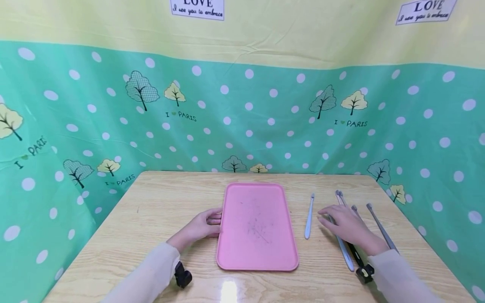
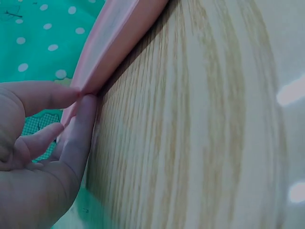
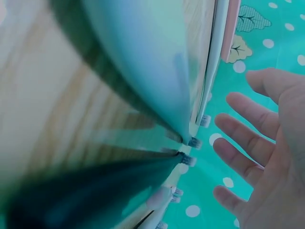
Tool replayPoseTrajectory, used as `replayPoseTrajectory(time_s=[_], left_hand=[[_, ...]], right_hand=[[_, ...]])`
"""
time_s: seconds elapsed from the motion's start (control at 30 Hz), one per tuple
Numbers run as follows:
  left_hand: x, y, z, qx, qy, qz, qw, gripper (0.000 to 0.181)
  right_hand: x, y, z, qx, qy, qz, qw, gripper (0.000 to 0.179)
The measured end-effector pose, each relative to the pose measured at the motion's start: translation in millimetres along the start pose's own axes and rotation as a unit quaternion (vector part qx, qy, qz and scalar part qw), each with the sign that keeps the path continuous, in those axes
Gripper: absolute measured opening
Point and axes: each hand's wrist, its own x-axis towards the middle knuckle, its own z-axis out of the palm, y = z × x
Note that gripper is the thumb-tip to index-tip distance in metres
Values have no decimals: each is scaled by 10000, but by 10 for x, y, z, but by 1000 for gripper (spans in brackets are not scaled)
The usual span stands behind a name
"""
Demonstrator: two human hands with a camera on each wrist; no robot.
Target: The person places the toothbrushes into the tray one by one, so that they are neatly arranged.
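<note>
Lying nearest, the handle ends of a light blue toothbrush (image 1: 345, 256) and a black-handled toothbrush (image 1: 355, 255) rest on the counter (image 1: 163, 193), close to the right sleeve (image 1: 401, 275). Over them is the right hand (image 1: 346, 223), its fingers spread, a little bent and gripping nothing. Opposite, the left hand (image 1: 202, 224) pinches the left rim of a pink tray (image 1: 246, 252), which lies flat with its long side running away from the person. I judge the step to be steadying the tray while choosing a brush; picking one up would call for the right fingers to lower and close around a single handle, without nudging its neighbours. Between tray and right hand, a separate pale blue toothbrush (image 1: 308, 221) points away, its far end tipped slightly right. Past the hand, a grey toothbrush (image 1: 382, 228) slants leftward as it recedes. Every visible bristle head (image 1: 369, 206) is at the far end, towards the polka-dot curtain (image 1: 227, 139).
</note>
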Motion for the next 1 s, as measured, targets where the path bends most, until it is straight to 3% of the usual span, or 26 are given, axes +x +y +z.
replayPoseTrajectory(time_s=[0.37, 0.8, 1.0], left_hand=[[5, -71, -8, -695, -128, -166, 9974, 69], [14, -79, -10, -840, -69, -274, 9961, 69], [23, -66, -7, -860, -92, -287, 9958, 69]], right_hand=[[40, -138, -3, -51, 65, 213, 9997, 27], [140, -247, 108, 131, 46, 769, 9969, 26], [161, -298, 133, 637, -330, 1239, 9897, 29]])
